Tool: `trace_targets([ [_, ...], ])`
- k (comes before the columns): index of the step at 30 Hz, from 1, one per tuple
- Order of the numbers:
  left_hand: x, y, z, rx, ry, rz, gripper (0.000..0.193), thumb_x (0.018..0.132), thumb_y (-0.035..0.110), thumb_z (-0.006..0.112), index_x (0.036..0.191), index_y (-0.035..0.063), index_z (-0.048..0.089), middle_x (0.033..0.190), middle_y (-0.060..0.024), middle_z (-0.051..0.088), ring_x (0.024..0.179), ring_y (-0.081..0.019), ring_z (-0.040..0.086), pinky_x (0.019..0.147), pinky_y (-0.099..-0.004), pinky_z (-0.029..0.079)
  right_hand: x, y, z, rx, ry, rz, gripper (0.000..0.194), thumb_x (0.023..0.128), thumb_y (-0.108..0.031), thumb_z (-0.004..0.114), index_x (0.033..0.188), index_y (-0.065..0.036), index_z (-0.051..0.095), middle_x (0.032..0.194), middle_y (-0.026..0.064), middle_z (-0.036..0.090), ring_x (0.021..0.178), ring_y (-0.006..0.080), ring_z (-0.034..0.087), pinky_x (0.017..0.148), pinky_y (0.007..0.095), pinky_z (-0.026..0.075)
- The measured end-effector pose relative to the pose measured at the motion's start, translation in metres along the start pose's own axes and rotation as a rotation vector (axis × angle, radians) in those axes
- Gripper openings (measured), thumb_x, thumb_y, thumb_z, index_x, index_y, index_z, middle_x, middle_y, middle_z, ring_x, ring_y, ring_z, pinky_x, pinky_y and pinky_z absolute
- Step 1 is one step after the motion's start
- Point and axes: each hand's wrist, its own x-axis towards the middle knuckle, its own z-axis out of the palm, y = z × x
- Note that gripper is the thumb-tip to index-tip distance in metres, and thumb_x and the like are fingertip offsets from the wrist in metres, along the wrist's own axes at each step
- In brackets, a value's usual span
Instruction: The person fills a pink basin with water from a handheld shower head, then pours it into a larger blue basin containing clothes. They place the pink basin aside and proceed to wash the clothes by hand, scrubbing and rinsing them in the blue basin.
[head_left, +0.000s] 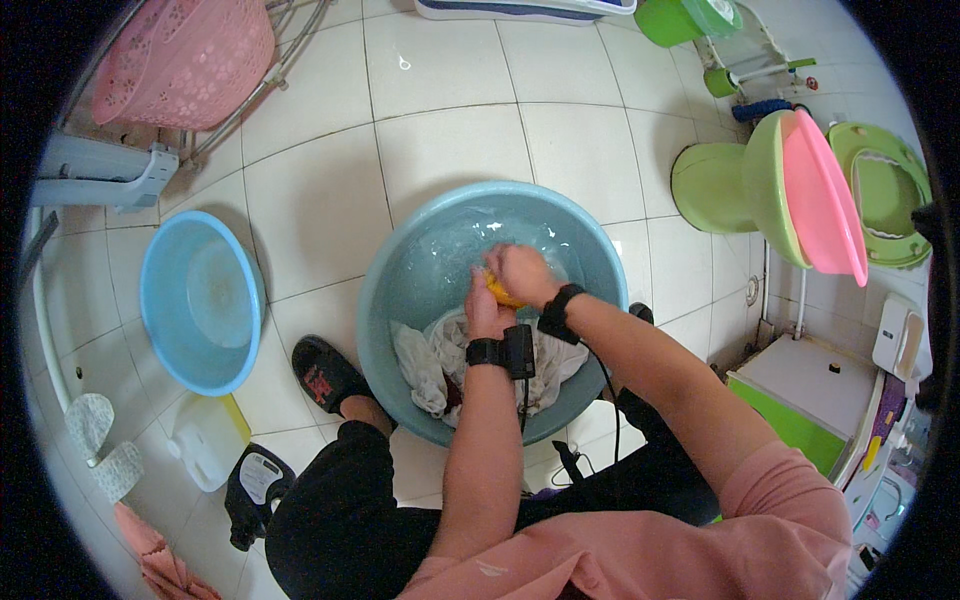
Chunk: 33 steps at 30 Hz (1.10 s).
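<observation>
A large blue-green plastic washtub (381, 262) stands on the floor between my feet, with some water in its far part. Over its middle, my left hand (486, 306) and my right hand (523, 271) meet around a small yellow item (501, 289), which looks like cloth. The right fingers close over its upper end and the left fingers hold it from the near side. Most of it is hidden by my hands. Wet whitish cloth (420, 367) lies in the near half of the tub, below my wrists, with a dark red patch beside it.
At left is a light blue basin (217, 292), with a white plastic jug (199, 450) and black bottle (259, 487) nearer me. A pink basket (187, 67) is upper left. At right, a pink basin (821, 195) rests on a green toilet (716, 187). Cables hang from both wristbands.
</observation>
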Motion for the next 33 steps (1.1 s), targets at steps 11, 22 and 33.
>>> trace_targets([
  [11,0.013,0.013,-0.020,-0.069,0.034,-0.105,0.043,0.103,0.040,0.037,0.122,0.0050,0.053,0.120,-0.0116,0.060,0.106,-0.0269,0.061,0.095,-0.0442,0.048,-0.008,0.013,0.027,0.240,-0.078,0.033,0.030,0.085,-0.029,0.063,0.097,-0.001,0.062,0.090,0.0256,0.066,0.084,0.0431,0.065,0.076,0.0491,0.052],
  [22,0.003,-0.006,0.006,0.026,0.161,0.182,0.043,0.102,0.033,0.047,0.131,0.0022,0.040,0.122,-0.0112,0.053,0.106,-0.0268,0.059,0.090,-0.0426,0.050,0.010,0.043,0.006,-0.260,0.288,0.020,0.035,0.095,-0.032,0.051,0.110,-0.001,0.057,0.118,0.0256,0.053,0.092,0.0473,0.063,0.076,0.0541,0.053],
  [33,0.009,0.018,-0.026,0.060,-0.137,0.014,0.034,0.100,0.037,0.046,0.112,0.0075,0.057,0.108,-0.0058,0.064,0.099,-0.0243,0.063,0.088,-0.0416,0.052,-0.016,-0.017,0.011,0.094,-0.113,-0.010,0.036,0.095,-0.032,0.052,0.084,0.001,0.064,0.087,0.0262,0.066,0.083,0.0456,0.064,0.077,0.0539,0.051],
])
